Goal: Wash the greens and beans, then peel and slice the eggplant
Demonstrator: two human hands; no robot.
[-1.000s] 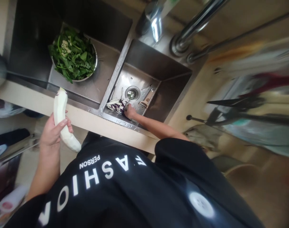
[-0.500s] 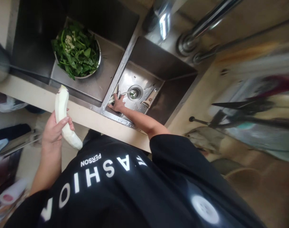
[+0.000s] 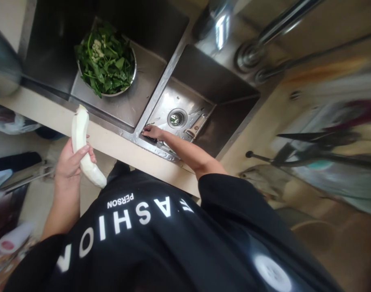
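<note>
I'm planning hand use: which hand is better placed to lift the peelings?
Right, probably: the right hand is in the smaller basin at the mostly hidden peelings, while the left hand holds the peeled vegetable outside the sink.

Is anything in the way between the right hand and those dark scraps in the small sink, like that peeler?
Nothing visible is. The right hand is right at the scraps, partly covering them, in the near left corner of the basin. The peeler lies to the right of the drain, out of the way.
</note>
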